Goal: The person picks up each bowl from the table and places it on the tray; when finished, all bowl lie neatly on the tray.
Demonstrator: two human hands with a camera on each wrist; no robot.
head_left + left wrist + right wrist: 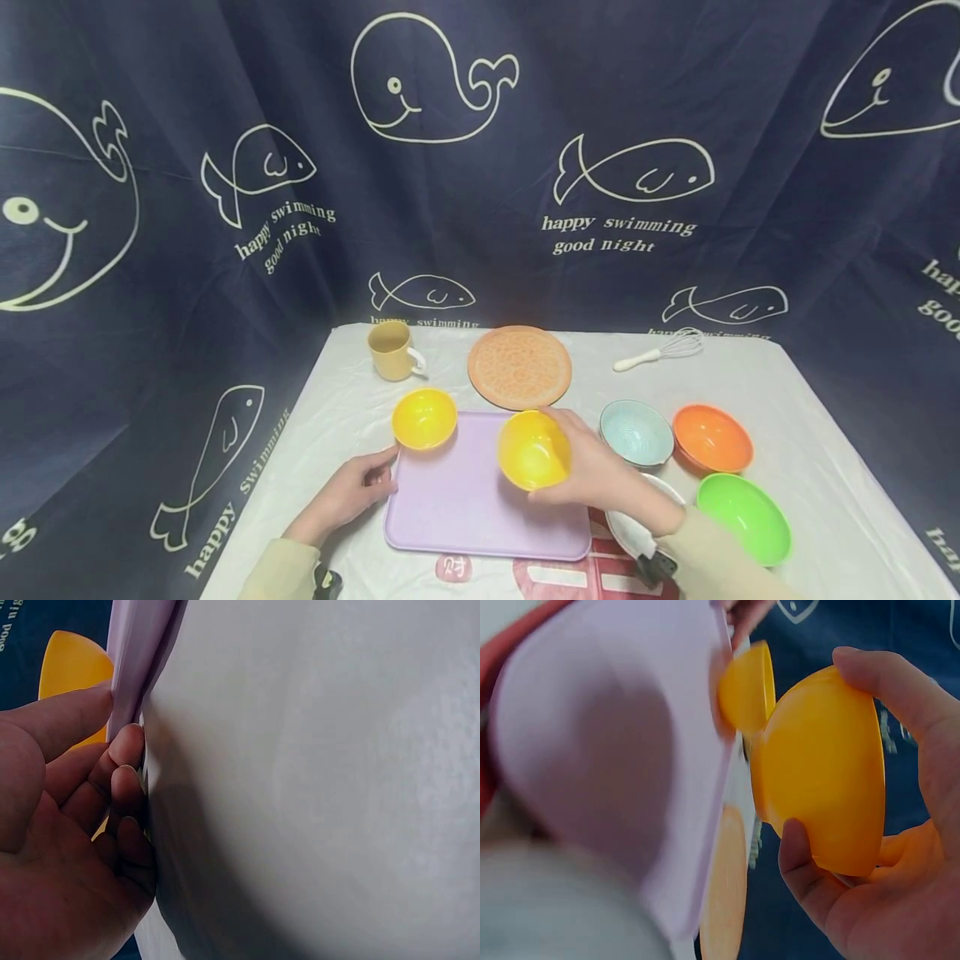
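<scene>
My right hand (588, 462) grips a yellow bowl (817, 772) by its side and rim, thumb and fingers spread around it. In the right wrist view this bowl is above the purple tray (480, 500), with a shadow on the tray. At the tray's left edge, my left hand (352, 492) pinches the rim; the left wrist view has the thumb (82, 709) against the rim and the other fingers curled by its underside. A second yellow bowl (424, 418) sits upright at the tray's back left corner.
Behind the tray are a tan mug (392, 352), a round orange-brown mat (519, 367) and a whisk (660, 350). On the right stand a light blue bowl (636, 433), an orange bowl (712, 439), a green bowl (744, 518) and a white dish (626, 532), partly hidden by the right forearm.
</scene>
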